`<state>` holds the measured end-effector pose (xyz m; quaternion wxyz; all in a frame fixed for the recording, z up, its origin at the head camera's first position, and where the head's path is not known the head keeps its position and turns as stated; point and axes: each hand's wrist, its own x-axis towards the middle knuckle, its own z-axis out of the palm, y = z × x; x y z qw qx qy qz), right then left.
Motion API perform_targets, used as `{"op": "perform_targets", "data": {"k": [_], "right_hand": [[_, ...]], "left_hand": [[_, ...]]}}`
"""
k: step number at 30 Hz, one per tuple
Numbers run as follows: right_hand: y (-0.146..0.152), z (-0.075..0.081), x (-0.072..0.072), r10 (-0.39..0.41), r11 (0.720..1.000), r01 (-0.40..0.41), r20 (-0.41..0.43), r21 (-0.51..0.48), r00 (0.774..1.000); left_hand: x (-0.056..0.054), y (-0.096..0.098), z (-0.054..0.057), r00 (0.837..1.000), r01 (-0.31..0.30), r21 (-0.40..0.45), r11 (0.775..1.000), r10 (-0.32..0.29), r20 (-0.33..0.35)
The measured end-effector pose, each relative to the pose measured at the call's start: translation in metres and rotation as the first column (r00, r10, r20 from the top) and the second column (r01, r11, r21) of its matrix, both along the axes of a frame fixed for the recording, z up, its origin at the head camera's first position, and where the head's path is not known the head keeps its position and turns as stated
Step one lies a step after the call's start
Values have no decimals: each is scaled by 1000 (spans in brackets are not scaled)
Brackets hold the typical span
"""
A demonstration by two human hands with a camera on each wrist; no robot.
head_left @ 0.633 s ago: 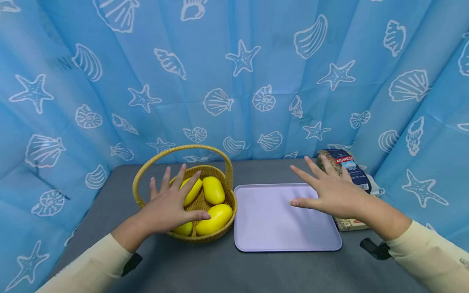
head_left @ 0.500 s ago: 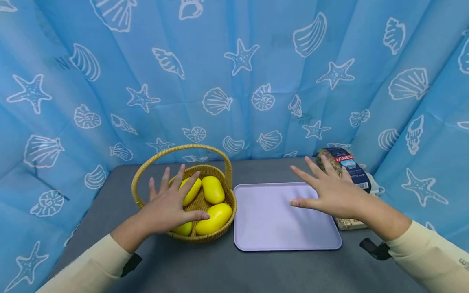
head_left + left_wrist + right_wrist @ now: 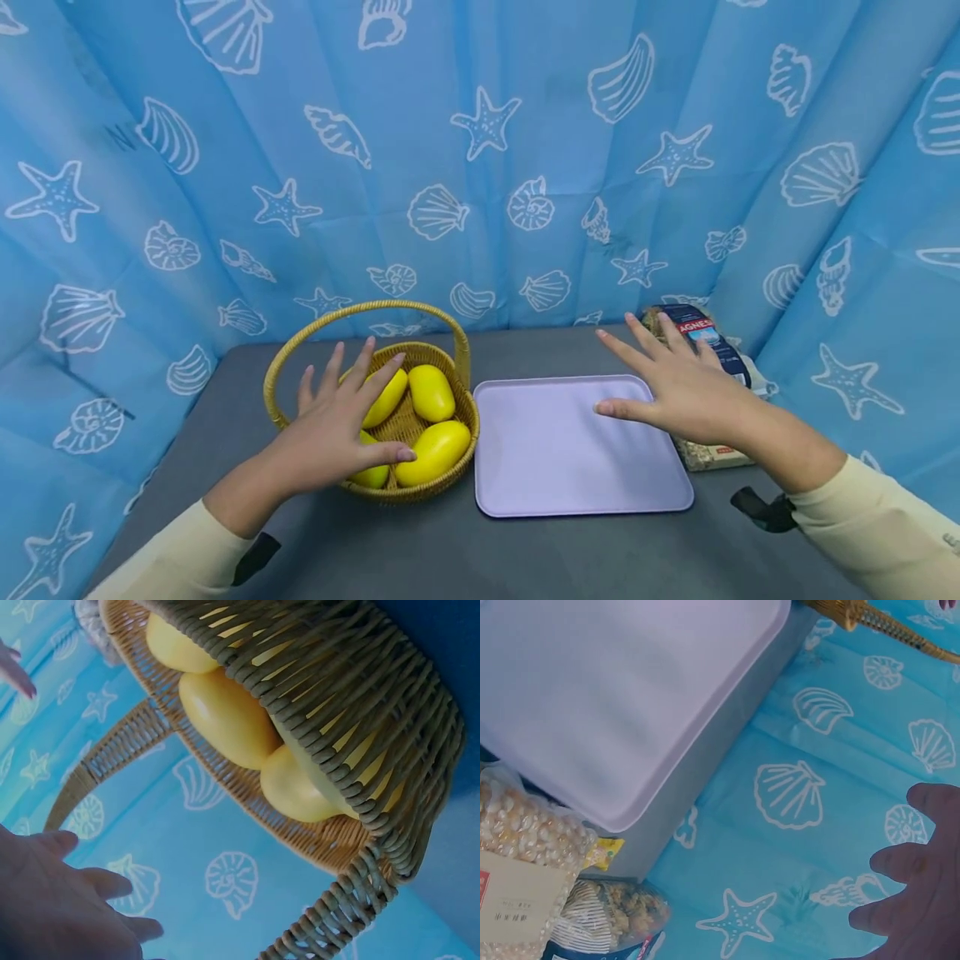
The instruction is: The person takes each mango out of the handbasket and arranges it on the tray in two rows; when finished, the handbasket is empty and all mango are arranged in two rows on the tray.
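My left hand [image 3: 326,437] hovers, fingers spread, over the near left side of a wicker basket [image 3: 474,421] with a tall arched handle. Several smooth yellow oval fruits [image 3: 433,452], mango-like, lie inside; the hand partly covers some of them. In the left wrist view the hand [image 3: 60,900] is apart from the basket [image 3: 337,697] and holds nothing. My right hand [image 3: 686,396], fingers also spread, is above the right part of a lilac rectangular tray [image 3: 570,467]. Nothing lies on the tray. The right wrist view shows this hand [image 3: 926,877] holding nothing.
At the tray's right stand bags: a dark-labelled AGNESI bag [image 3: 693,321] and, nearer, a clear bag of pale grains [image 3: 708,455], partly behind my right hand. A blue shell-print curtain [image 3: 510,250] encloses the grey table [image 3: 525,558] at the back and sides.
The head view has shifted slightly. My left hand has moved a little left and down, uncovering more of the fruits. My right hand stays almost where it was, fingers still spread.
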<state>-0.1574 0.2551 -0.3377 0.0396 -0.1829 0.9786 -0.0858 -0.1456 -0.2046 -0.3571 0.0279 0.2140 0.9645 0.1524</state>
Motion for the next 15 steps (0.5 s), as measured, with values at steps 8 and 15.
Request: {"op": "perform_targets", "data": {"k": [8, 15], "right_hand": [[-2, 2, -2, 3, 996, -5, -16, -88, 1000], [-8, 4, -1, 36, 980, -44, -49, -195, 998]], "left_hand": [[10, -9, 11, 982, 183, 179, 967, -171, -80], [27, -11, 37, 926, 372, 423, 827, -300, -229]]}}
